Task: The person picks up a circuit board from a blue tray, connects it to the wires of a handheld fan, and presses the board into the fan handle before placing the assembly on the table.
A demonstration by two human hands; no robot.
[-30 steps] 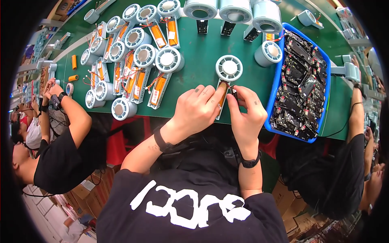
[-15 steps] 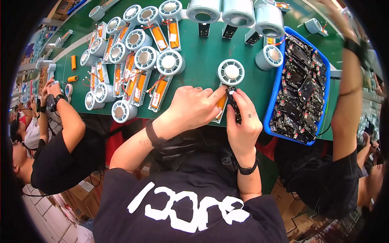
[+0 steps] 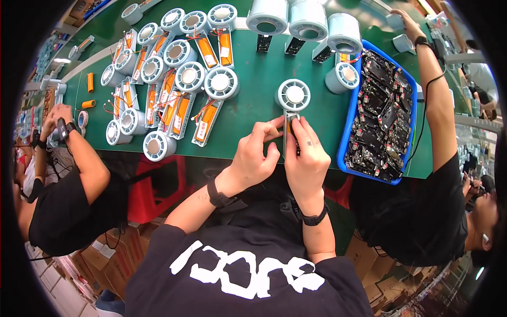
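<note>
A light-blue handheld fan body point(image 3: 293, 95) lies in front of me, its round head away and its narrow handle point(image 3: 288, 117) pointing toward me. My right hand point(image 3: 310, 156) is closed on a black circuit board point(image 3: 297, 150), pressing it along the open handle; the fingers cover most of the board. At the handle's left side is my left hand point(image 3: 254, 158), fingers bent, thumb apart from the index finger. Its index fingertip touches or nearly touches the handle edge. Part of the handle's inside is hidden by my right hand.
Several fan bodies with orange batteries point(image 3: 203, 124) crowd the left. More fan bodies point(image 3: 306, 25) stand at the far side. A blue tray point(image 3: 344, 153) of black circuit boards is on the right. Co-workers' arms point(image 3: 441, 100) flank me; loose batteries point(image 3: 88, 104) lie far left.
My left hand has drawn back from the handle's top toward me, its thumb now apart. My right hand has shifted slightly nearer with the board, over the handle. The right co-worker's arm has moved left.
</note>
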